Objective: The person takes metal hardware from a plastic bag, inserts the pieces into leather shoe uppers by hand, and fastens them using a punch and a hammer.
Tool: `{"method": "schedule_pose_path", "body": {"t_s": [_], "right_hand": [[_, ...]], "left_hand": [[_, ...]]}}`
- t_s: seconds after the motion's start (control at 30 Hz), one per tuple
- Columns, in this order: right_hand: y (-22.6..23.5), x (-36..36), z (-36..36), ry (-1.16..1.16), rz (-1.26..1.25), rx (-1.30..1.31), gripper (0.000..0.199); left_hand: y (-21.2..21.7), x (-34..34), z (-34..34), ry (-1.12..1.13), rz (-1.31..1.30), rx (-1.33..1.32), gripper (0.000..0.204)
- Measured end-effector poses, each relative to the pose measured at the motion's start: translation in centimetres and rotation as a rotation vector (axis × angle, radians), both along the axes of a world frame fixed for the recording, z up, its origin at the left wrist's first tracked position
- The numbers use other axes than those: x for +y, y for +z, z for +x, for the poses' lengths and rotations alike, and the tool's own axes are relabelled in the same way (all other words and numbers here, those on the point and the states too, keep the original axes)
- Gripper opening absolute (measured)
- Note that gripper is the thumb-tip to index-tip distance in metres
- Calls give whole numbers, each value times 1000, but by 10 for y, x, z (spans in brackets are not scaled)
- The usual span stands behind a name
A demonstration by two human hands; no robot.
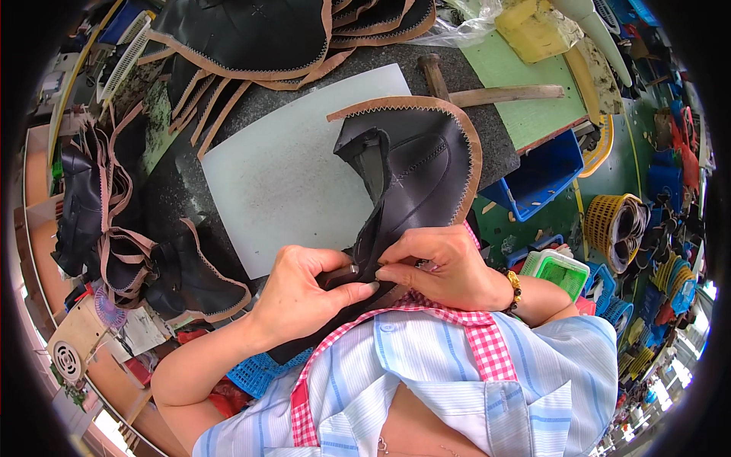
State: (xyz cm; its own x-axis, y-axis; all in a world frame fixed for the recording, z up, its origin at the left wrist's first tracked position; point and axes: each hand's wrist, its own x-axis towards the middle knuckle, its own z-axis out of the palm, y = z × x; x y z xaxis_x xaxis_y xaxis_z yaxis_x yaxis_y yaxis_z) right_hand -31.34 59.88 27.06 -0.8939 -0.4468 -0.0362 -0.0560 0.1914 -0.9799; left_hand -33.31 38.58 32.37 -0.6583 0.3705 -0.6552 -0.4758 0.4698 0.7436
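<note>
A black leather boot upper (430, 179) with a tan, zigzag-stitched edge lies partly on a pale board (285, 175), its narrow end drawn toward my body. My left hand (308, 293) pinches that near end between thumb and fingers. Close beside it my right hand (442, 266) also pinches the leather, fingertips almost meeting the left thumb. Something small and metallic shows by my left fingers; I cannot tell what it is. The exact spot between the fingertips is partly hidden.
Beyond the board lies a hammer (495, 95) with a wooden handle. More black uppers (244, 34) are piled at the far side, and others (84, 198) hang at the left. To the right are a blue bin (544, 175) and a yellow basket (609, 221).
</note>
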Motion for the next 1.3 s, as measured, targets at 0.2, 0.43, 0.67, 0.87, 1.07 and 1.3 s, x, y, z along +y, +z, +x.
{"method": "schedule_pose_path", "body": {"t_s": [0.2,0.43,0.67,0.87,1.07,1.3], "right_hand": [[-7,2,-5,23,-7,61,12],[19,8,-56,257,310,877,60],[18,-10,-98,819,151,757,23],[22,-15,-87,858,171,732,20],[108,-15,-89,364,598,1213,23],[151,-9,-122,750,752,425,28]], "left_hand": [[-15,-6,6,-71,27,56,15],[-7,1,3,-285,-45,451,19],[-3,-2,9,-238,-66,521,14],[-4,-8,14,-295,-136,620,12],[61,-13,-32,-506,-514,1349,9],[-61,-29,4,-739,-984,1730,29]]}}
